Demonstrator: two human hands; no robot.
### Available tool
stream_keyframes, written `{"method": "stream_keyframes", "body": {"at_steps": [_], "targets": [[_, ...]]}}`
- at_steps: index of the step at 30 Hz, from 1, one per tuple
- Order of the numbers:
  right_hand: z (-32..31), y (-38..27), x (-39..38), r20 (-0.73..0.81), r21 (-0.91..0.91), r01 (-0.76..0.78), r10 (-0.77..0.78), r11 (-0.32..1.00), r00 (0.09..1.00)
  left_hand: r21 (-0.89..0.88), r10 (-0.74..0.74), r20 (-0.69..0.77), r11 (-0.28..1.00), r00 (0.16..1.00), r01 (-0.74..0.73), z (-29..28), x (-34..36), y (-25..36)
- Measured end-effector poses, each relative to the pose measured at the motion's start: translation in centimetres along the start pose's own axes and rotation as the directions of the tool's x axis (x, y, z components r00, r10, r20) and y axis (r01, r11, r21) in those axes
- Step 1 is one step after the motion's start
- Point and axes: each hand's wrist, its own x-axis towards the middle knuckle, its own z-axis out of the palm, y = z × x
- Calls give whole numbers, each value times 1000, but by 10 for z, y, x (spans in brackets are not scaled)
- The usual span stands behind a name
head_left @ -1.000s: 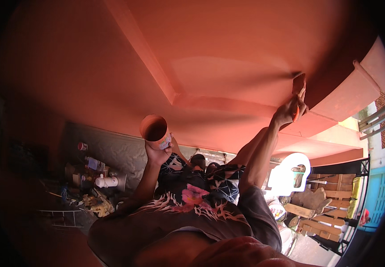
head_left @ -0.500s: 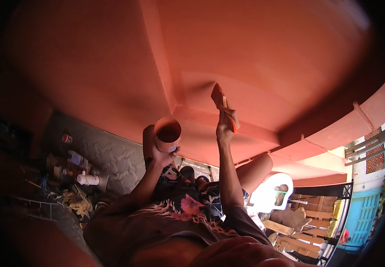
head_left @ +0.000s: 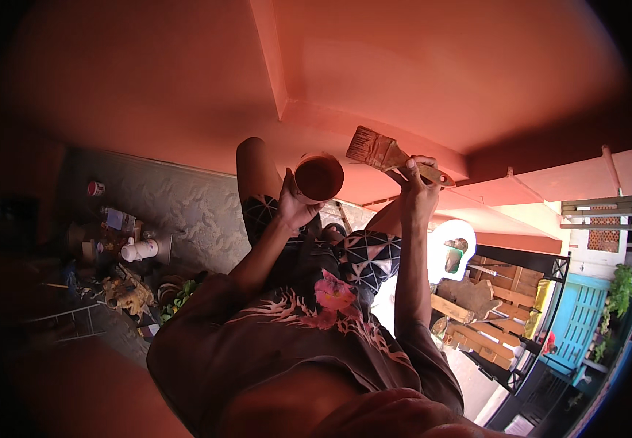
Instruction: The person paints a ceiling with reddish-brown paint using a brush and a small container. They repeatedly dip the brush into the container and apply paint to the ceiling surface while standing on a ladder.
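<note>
Orange wall point(head_left: 476, 66); fingers point(head_left: 412, 169) seemingly gripping paintbrush point(head_left: 389, 155).

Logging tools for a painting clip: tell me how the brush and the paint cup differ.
The brush is flat and long, with a wooden handle lying tilted; the paint cup is round, its open mouth facing the camera. The right hand grips the brush, the left hand the cup. Both are raised near the reddish ceiling.

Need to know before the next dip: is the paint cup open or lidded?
Open. The cup in the left hand shows a bare round mouth with dark reddish paint inside; no lid visible.
</note>
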Motion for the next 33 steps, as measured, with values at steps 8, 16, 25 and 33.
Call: {"method": "stream_keyframes", "body": {"at_steps": [8, 16, 25, 33], "targets": [[0, -27, -11, 132, 111, -9, -6, 994, 991, 72, -3, -120, 997, 993, 12, 28, 6, -6], [13, -47, -25, 363, 1, -70, 65, 998, 930, 60, 44, -124, 998, 991, -36, 35, 5, -13], [15, -62, -40, 382, -312, -36, 160, 950, 910, 139, 6, -150, 990, 989, 15, 34, 3, -23], [7, -57, -40, 388, -373, 89, 68, 923, 919, 208, 47, -120, 978, 992, -21, 29, 8, -25]]}}
